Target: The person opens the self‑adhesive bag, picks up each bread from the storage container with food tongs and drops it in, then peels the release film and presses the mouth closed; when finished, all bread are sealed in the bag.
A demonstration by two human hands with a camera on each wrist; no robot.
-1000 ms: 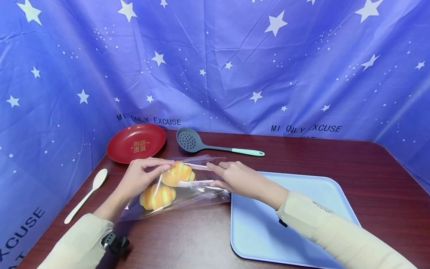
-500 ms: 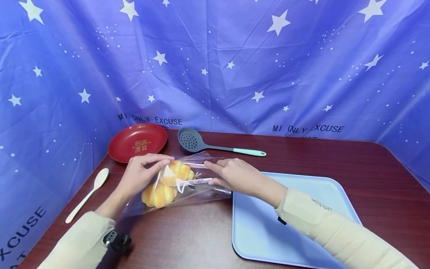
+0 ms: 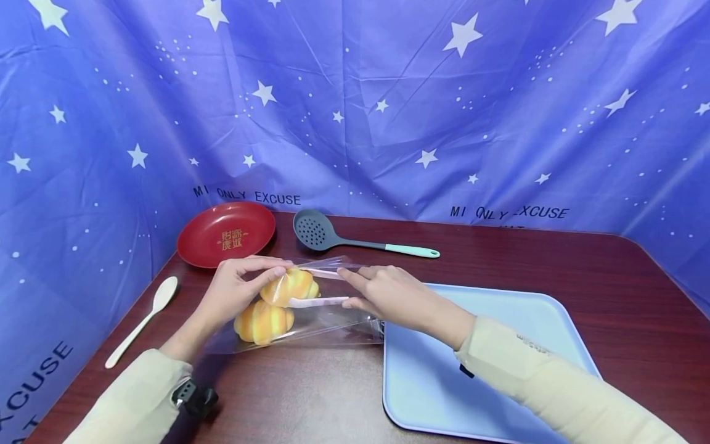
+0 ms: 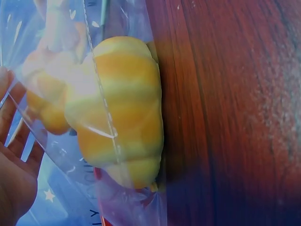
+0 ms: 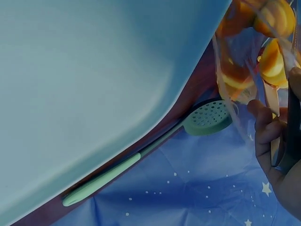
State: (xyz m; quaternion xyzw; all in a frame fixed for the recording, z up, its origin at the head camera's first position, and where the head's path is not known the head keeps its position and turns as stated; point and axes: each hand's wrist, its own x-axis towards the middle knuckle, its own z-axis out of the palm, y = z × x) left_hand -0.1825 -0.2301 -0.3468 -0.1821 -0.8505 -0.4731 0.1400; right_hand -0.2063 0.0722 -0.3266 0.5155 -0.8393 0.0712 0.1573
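Observation:
My left hand (image 3: 238, 283) pinches the far edge of a clear plastic bag (image 3: 338, 330) between thumb and fingers. Two golden striped bread rolls are in the bag: a lower roll (image 3: 263, 324) close to the tabletop and an upper roll (image 3: 289, 285) partly overlapping it. My right hand (image 3: 396, 296), at the bag's right side, grips pale pink tongs (image 3: 318, 302). The tong arms reach into the bag, one at each side of the upper roll; whether they press it cannot be told. The left wrist view shows the lower roll (image 4: 122, 113) large through the plastic.
A light blue tray (image 3: 444, 394) lies under and beyond my right forearm. Behind the bag are a red plate (image 3: 199, 243) and a grey slotted skimmer (image 3: 313, 231) with a mint handle. A cream spoon (image 3: 141, 324) lies at the left. A starry blue curtain (image 3: 355, 154) surrounds the table.
The upper roll and the tong tips have shifted slightly left over the lower roll. The bag's plastic has flexed a little. Both hands keep their holds.

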